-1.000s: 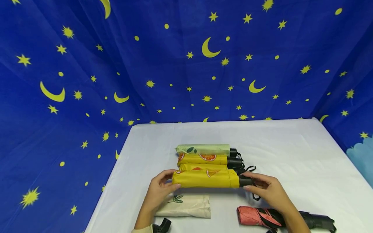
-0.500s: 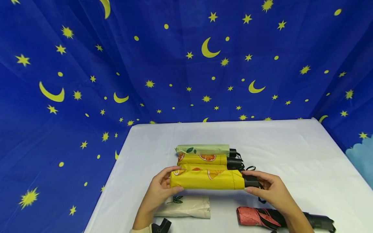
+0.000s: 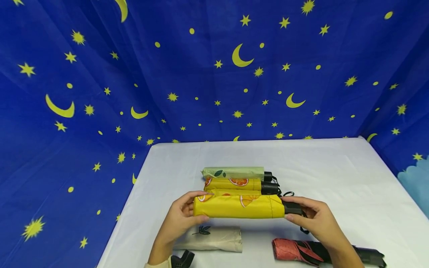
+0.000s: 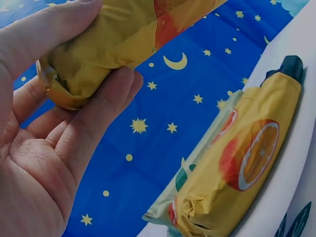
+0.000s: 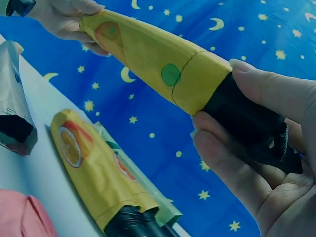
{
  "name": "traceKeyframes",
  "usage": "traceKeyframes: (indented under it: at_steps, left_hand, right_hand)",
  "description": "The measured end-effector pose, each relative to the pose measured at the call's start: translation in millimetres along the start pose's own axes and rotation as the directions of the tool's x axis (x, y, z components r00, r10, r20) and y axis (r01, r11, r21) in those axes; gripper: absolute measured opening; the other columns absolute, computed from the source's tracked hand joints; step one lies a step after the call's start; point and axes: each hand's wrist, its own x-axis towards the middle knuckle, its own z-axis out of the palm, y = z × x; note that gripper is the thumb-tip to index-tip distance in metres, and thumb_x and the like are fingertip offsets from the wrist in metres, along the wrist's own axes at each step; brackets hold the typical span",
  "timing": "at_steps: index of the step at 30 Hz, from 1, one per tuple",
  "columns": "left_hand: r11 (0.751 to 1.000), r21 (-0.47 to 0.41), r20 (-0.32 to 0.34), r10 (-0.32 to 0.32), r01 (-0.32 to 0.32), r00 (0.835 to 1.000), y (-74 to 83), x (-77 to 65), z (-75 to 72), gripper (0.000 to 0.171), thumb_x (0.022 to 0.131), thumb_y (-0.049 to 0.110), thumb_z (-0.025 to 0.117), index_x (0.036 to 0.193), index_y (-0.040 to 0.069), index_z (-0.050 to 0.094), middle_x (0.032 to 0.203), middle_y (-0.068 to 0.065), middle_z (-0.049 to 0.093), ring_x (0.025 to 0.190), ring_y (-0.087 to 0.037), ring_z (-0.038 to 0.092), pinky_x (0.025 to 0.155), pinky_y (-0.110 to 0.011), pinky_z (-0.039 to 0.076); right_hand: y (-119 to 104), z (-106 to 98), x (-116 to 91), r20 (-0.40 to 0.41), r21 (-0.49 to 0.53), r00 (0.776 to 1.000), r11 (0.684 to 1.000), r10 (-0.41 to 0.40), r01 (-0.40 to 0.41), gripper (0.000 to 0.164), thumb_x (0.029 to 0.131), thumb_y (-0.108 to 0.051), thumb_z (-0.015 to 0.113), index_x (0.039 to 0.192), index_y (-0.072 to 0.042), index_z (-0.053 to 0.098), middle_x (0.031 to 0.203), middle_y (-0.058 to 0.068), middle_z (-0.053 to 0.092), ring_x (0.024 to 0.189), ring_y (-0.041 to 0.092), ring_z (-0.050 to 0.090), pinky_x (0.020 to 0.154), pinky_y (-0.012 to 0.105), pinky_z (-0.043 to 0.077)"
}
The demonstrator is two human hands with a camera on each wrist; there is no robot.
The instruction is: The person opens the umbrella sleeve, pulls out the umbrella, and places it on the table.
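Observation:
Both hands hold a folded umbrella level above the table; its yellow sleeve carries orange-slice prints. My left hand grips the sleeved end, thumb on one side and fingers on the other, as the left wrist view shows up close. At the other end my right hand pinches the black handle, where a dark strap loops among the fingers. Just behind lie a second yellow umbrella, a third yellow one mostly hidden by the held umbrella, and a pale green umbrella, side by side with handles to the right.
In front of the left hand lies a cream umbrella with a leaf print. A red and black umbrella lies at the front right, partly under the right forearm. White cloth covers the table, and a blue starry curtain surrounds it.
The held yellow umbrella has risen a little toward the head camera and looks larger, and the hands have spread slightly apart with it. The umbrellas on the table have stayed put.

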Motion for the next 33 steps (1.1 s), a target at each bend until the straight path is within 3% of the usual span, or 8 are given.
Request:
traceKeyframes:
  at_steps: [4, 11, 23, 33]
  left_hand:
    - [1.0, 0.012, 0.013, 0.012, -0.013, 1.0, -1.2, 0.2, 1.1, 0.057, 0.087, -0.009, 0.076, 0.139, -0.008, 0.053, 0.137, -0.022, 0.059, 0.11, -0.028, 0.068, 0.087, -0.036, 0.06]
    - [0.999, 0.018, 0.015, 0.027, -0.028, 1.0, -2.8, -2.4, 1.3, 0.056, 0.087, -0.01, 0.075, 0.139, -0.008, 0.052, 0.139, -0.027, 0.056, 0.114, -0.03, 0.066, 0.09, -0.036, 0.059]
    - [0.999, -0.039, 0.013, 0.004, -0.004, 1.0, -5.3, -8.0, -6.0, 0.059, 0.089, -0.011, 0.073, 0.142, -0.012, 0.048, 0.14, -0.023, 0.056, 0.116, -0.029, 0.065, 0.089, -0.037, 0.059]
    - [0.999, -0.037, -0.037, -0.019, 0.018, 0.999, -4.7, -15.8, -10.4, 0.056, 0.088, -0.012, 0.073, 0.139, -0.012, 0.049, 0.138, -0.025, 0.056, 0.118, -0.03, 0.063, 0.092, -0.039, 0.058]
  right_hand:
    - [3.4, 1.0, -1.3, 0.002, 0.068, 1.0, 0.998, 0.006, -0.006, 0.04, 0.091, 0.007, 0.073, 0.13, 0.007, 0.065, 0.124, 0.0, 0.071, 0.098, 0.015, 0.069, 0.072, 0.029, 0.06]
    - [11.1, -4.6, -4.3, 0.038, 0.178, 0.999, 0.984, -0.021, 0.014, 0.042, 0.093, 0.011, 0.068, 0.133, 0.011, 0.06, 0.13, 0.007, 0.069, 0.113, 0.018, 0.068, 0.084, 0.032, 0.06]
    - [14.6, -19.3, -9.0, 0.025, 0.19, 0.999, 0.982, -0.023, 0.018, 0.04, 0.093, 0.013, 0.066, 0.132, 0.014, 0.058, 0.128, 0.011, 0.07, 0.116, 0.018, 0.066, 0.085, 0.033, 0.06]
    - [18.3, -31.6, -19.7, 0.01, 0.229, 0.999, 0.972, -0.053, 0.049, 0.04, 0.093, 0.018, 0.062, 0.132, 0.017, 0.056, 0.129, 0.013, 0.069, 0.119, 0.02, 0.065, 0.086, 0.034, 0.06]
